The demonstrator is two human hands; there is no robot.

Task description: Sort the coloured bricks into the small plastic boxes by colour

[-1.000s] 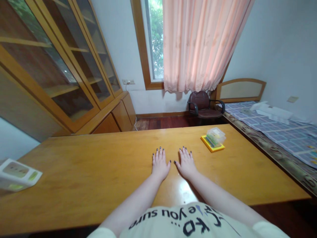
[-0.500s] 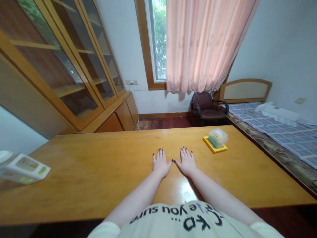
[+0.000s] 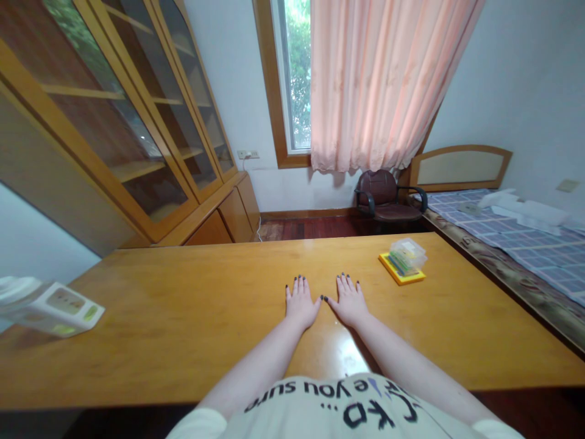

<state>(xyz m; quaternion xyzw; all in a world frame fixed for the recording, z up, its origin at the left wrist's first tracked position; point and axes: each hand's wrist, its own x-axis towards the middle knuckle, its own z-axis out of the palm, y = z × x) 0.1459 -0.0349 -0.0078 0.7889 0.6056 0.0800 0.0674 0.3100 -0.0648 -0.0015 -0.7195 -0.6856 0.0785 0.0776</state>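
Note:
My left hand point(image 3: 301, 305) lies palm down on the wooden table point(image 3: 183, 317), fingers stretched forward and a little apart. My right hand point(image 3: 350, 303) rests flat beside it in the same way. The two thumbs point at each other, their dark-nailed tips almost meeting. Neither hand holds anything. To the right of my right hand is a yellow tray-like object point(image 3: 414, 280). On it sits a clear plastic box point(image 3: 409, 251) with greenish contents that I cannot make out.
A white carton-like container point(image 3: 68, 309) with green marks stands at the table's left end. Beyond the table are a glass-door cabinet point(image 3: 196, 183), a pink curtain point(image 3: 370, 85) and a dark red armchair point(image 3: 384, 195). A bed point(image 3: 525, 238) runs along the right.
The whole view has shifted slightly to the right in the picture, with more of the white container showing. Both hands stay flat in the same place on the table.

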